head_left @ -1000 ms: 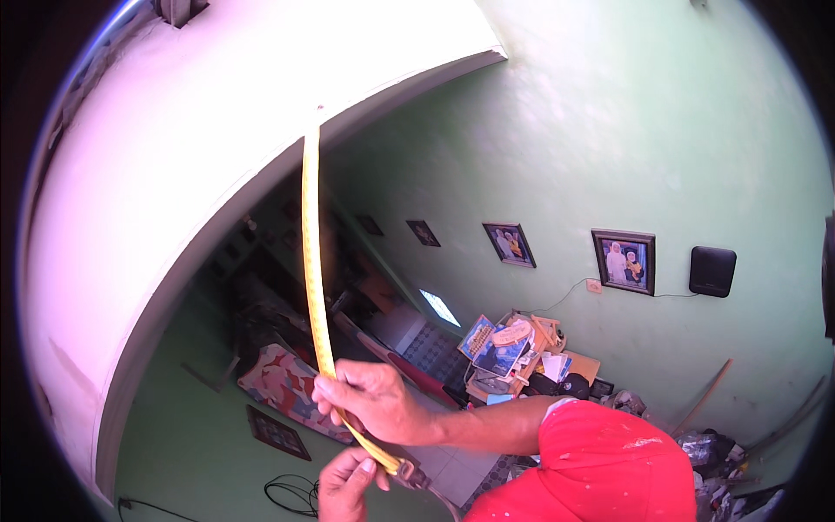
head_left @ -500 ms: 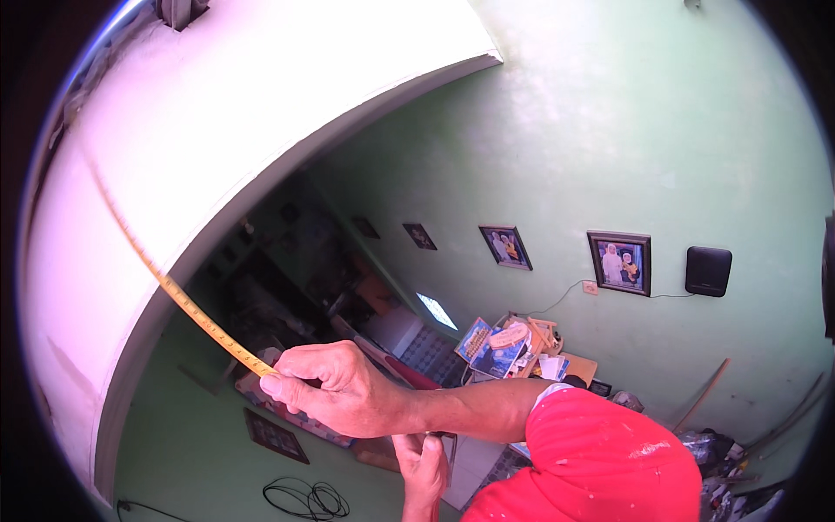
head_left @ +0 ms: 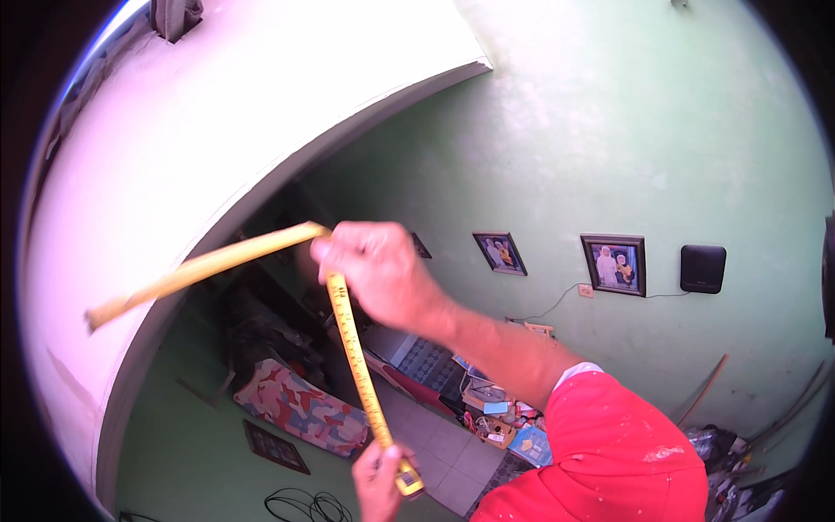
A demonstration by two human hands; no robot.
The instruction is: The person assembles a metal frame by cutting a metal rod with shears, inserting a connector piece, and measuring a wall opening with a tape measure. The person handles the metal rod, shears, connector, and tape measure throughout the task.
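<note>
Right hand [head_left: 383, 270] pinches the bent yellow tape measure [head_left: 352, 348]; left hand [head_left: 378, 474] grips its case.

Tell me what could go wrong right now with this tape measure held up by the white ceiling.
The yellow tape is folded sharply at the right hand, so the blade may kink there. Its free end reaches left unsupported and could droop or whip. The left hand grips only by the case; if it slips, the blade might snap back toward the fingers.

Bright daylight glare on the white arch [head_left: 174, 148], dim room beyond, strong fisheye bending, edges perhaps slightly blurred
</note>
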